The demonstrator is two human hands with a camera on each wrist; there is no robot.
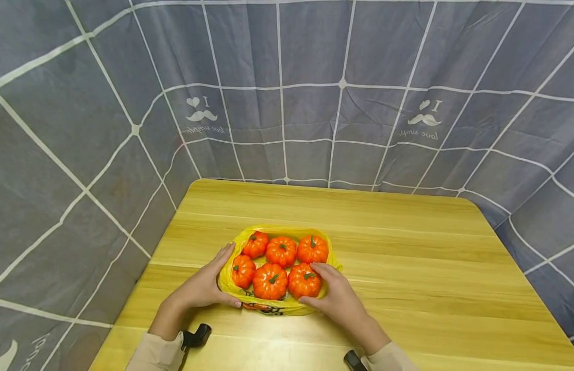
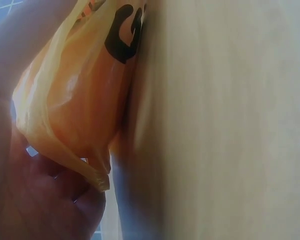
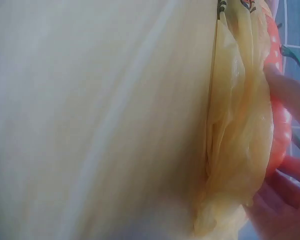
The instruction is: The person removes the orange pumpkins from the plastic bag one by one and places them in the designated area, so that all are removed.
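Several small glossy orange pumpkins with green stems lie in two rows inside a yellow plastic bag (image 1: 291, 307), its mouth spread wide. My left hand (image 1: 201, 286) rests along the bag's left side, thumb at the front and fingers reaching back; in the left wrist view the thin plastic (image 2: 85, 100) lies against it. At the bag's right front corner, my right hand (image 1: 338, 299) holds the near right pumpkin (image 1: 303, 281) between thumb and fingers. The right wrist view shows those fingers on that pumpkin (image 3: 280, 135), above the crumpled bag rim. Its far side is hidden.
The bag stands on a wooden table (image 1: 431, 288) with rounded far corners. Grey cloth with white grid lines (image 1: 310, 113) hangs behind the table and along its left. Dark straps with black fittings (image 1: 197, 336) sit at both wrists, near the tabletop.
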